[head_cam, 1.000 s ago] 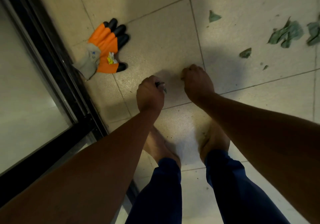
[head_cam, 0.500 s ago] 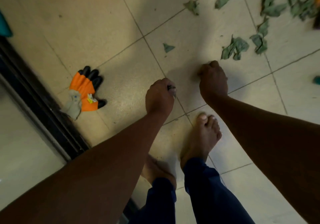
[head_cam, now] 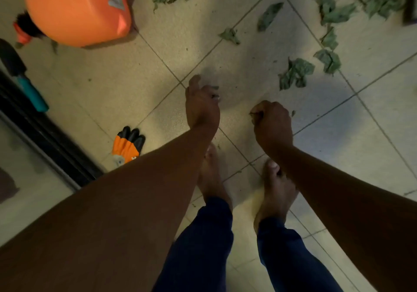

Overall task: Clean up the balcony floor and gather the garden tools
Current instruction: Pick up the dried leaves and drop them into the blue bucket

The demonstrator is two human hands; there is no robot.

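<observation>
Reaching down over a tiled floor (head_cam: pixel 94 93), the left hand (head_cam: pixel 202 104) curls around a small leaf scrap; the right hand (head_cam: pixel 272 120) is fisted on another. Dry leaves (head_cam: pixel 295 73) lie far right, orange gloves (head_cam: pixel 128 145) near left, teal-handled trowel (head_cam: pixel 20 75) far left.

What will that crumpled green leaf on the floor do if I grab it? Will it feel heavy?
Probably very light: the crumpled leaf looks thin and curled, lying loose on the tiled floor. It would likely bend or crumble in your hand rather than stay stiff, since its edges look dry and ragged. A push might slide or flip it easily.
</observation>
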